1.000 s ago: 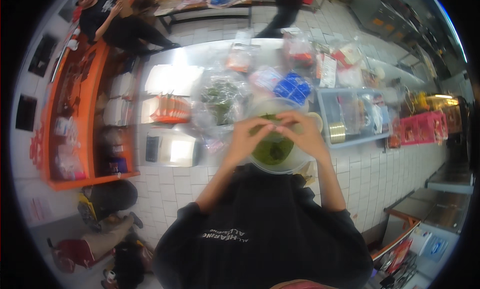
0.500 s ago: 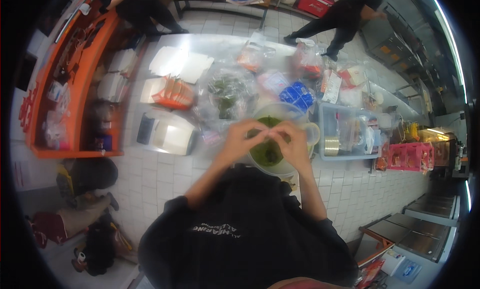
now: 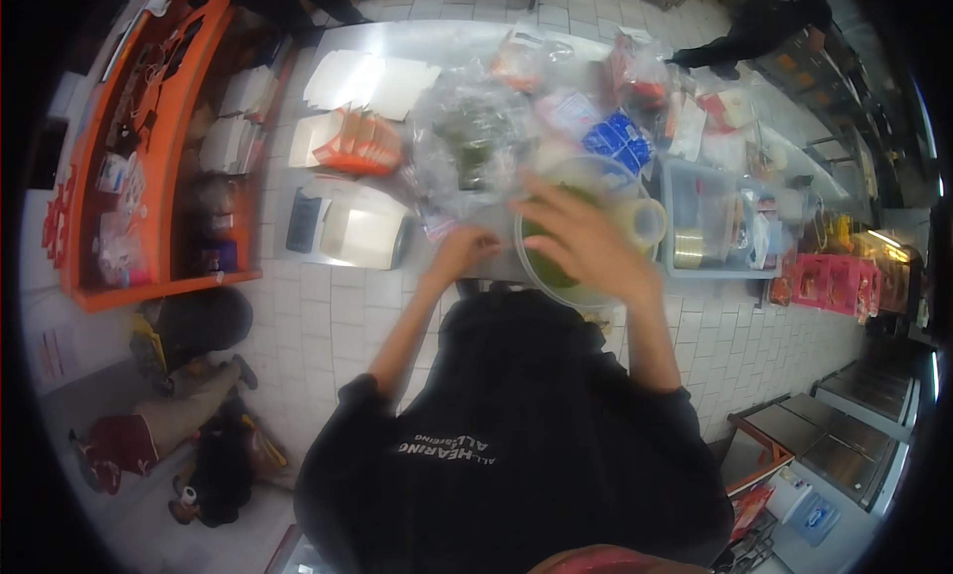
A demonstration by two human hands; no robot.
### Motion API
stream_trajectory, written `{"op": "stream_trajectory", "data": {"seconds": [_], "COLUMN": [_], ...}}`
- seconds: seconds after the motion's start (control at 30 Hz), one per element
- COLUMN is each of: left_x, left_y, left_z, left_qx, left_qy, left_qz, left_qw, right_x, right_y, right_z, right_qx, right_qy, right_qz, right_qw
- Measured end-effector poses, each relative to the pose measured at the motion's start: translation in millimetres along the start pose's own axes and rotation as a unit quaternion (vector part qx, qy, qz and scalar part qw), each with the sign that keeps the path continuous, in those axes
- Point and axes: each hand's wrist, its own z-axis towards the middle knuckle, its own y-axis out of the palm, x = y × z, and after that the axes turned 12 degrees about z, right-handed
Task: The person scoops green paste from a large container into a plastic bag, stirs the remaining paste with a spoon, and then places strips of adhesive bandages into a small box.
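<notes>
My right hand (image 3: 588, 238) is over a translucent plastic bowl (image 3: 529, 266) of green contents, perhaps leaves, its fingers spread and slightly blurred. It covers much of the bowl. Left of the bowl's rim, my left hand (image 3: 465, 256) is closed, fingertips pinched together; what they hold, if anything, is too small to make out. Just beyond lies a large clear plastic bag (image 3: 437, 142) with dark green pieces in it. A pale round cup or jar (image 3: 650, 221) stands against the bowl's right side.
Left on the metal table are a white-and-dark box (image 3: 359, 231), orange packets (image 3: 362, 142) and white sheets (image 3: 387, 87). A blue packet (image 3: 617, 142) lies behind the bowl, a clear bin (image 3: 720, 273) to its right. Another person (image 3: 769, 28) stands at the far right; an orange shelf (image 3: 159, 286) is leftward.
My hands were together over the bowl and have parted. The left moved left past the rim; the right opened out above the bowl. The view has shifted, and the far person has changed posture.
</notes>
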Motion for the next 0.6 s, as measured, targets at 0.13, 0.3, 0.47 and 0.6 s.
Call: {"op": "stream_trajectory", "data": {"seconds": [0.13, 0.3, 0.47, 0.6], "left_x": [-26.1, -47.0, -33.3, -29.5], "left_y": [60.1, 83.7, 71.6, 51.3], "left_z": [-4.8, 1.9, 1.4, 4.9], "left_qx": [0.077, 0.071, 0.206, 0.217], "left_qy": [0.059, 0.076, -0.101, -0.173], "left_qz": [0.183, 0.192, -0.062, -0.142], "left_qw": [0.978, 0.976, 0.971, 0.95], "right_x": [3.4, 33.3, 41.2, 46.9], "right_y": [16.5, 36.2, 25.0, 32.9], "right_z": [-5.9, -33.1, -39.5, -44.5], "right_qx": [-0.048, -0.043, 0.049, 0.128], "right_qy": [0.009, 0.04, 0.094, 0.103], "right_qz": [0.086, 0.125, 0.148, 0.215], "right_qw": [0.995, 0.99, 0.983, 0.963]}}
